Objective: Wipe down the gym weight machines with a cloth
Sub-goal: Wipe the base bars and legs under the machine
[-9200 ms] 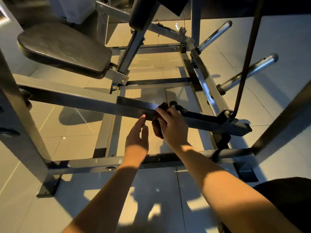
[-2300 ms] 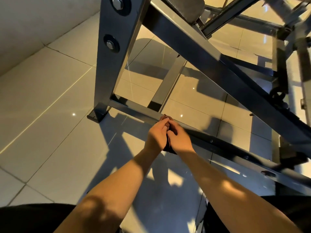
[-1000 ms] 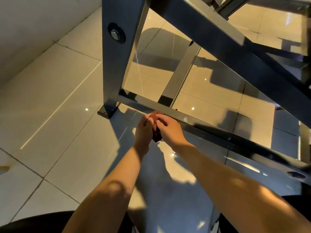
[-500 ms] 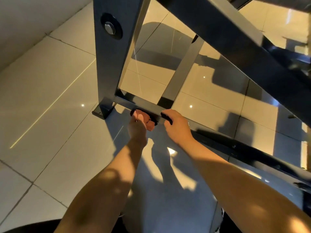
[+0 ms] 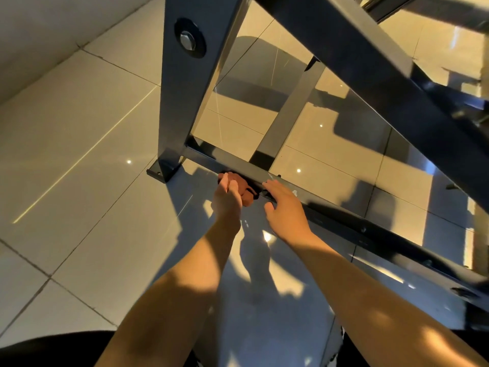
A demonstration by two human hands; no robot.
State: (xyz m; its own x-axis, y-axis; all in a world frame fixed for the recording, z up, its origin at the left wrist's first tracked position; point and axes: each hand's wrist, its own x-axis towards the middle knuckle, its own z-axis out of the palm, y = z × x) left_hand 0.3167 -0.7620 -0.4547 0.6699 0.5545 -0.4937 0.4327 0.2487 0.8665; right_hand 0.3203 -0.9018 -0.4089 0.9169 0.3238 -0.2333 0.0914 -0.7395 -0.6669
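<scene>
In the head view, your left hand (image 5: 227,198) gripped the cloth (image 5: 243,188). Its fingers were curled round the bunched fabric, and they pressed it to the near face of the rail (image 5: 344,221), close to where the rail met the post (image 5: 182,102). The cloth sat between that hand and the metal, partly tucked under the rail's edge, just beside your right hand (image 5: 284,207). That hand held nothing. Its fingers lay fairly straight and a little apart on top of the rail, the thumb hanging off the near side, and I judged you were bracing with it.

I put you partway through this machine's frame, working the low rail near its post end. No dust or streak showed on the dark metal, so I could not tell which parts were already clean. From the cloth's place, the short run to the post looked like the piece in hand. The long stretch of rail to your right, the post, the crossbar (image 5: 285,120) and the beam (image 5: 370,75) may all have been left, along with any other machines out of view.
</scene>
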